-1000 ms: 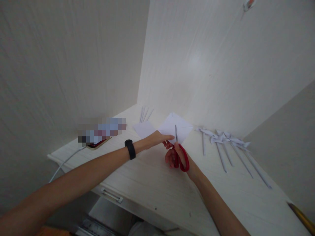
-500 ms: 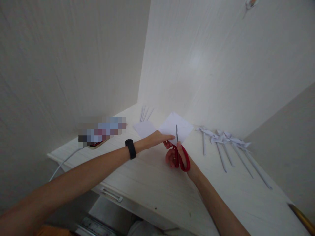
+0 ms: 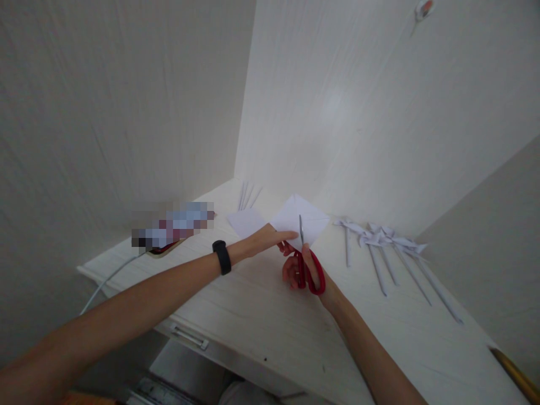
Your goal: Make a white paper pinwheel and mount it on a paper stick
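My left hand (image 3: 278, 236), below a black wristband, pinches a square white sheet of paper (image 3: 315, 218) along its lower left edge, thumb on top. Crease lines cross the sheet, which is held corner-up above the desk. In my right hand (image 3: 310, 267) are red-handled scissors (image 3: 315, 279), with my thumb and fingers through the loops. One metal blade lies over the paper, pointing toward its middle; the other blade is hidden beneath the sheet.
Several paper pinwheels on rolled sticks (image 3: 382, 239) lie to the right. Behind my left wrist are a flat white sheet (image 3: 244, 221) and several thin paper sticks (image 3: 248, 197). A pixelated device with a cable (image 3: 113, 274) sits at left. Walls enclose the desk (image 3: 244, 315).
The view has shifted very slightly. My hands, the scissors and the paper keep nearly the same positions relative to each other.
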Motion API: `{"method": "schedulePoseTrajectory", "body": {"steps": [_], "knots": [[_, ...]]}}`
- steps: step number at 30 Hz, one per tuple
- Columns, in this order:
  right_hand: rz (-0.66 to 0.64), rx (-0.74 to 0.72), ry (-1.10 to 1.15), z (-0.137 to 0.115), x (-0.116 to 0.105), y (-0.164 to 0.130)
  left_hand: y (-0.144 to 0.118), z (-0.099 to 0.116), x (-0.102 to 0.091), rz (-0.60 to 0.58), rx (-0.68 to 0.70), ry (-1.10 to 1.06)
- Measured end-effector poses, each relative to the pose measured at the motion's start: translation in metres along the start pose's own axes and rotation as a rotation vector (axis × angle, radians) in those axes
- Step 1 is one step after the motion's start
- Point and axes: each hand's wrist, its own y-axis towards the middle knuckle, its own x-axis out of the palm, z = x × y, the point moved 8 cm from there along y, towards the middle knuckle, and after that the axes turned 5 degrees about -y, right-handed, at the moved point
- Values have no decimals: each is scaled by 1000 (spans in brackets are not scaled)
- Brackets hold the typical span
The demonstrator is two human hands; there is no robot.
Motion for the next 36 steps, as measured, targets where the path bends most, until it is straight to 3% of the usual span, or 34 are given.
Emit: {"method": "schedulePoseTrajectory", "body": {"steps": [9, 21, 28, 36], "knots": [[-15, -3, 52, -15, 8, -10, -1, 3, -9, 113, 37, -22], [-58, -39, 13, 1, 8, 1, -2, 6, -7, 103, 20, -47], [-94, -19, 98, 13, 4, 6, -3, 6, -6, 80, 17, 1], [-55, -49, 39, 4, 5, 2, -6, 17, -3, 51, 10, 76]]}}
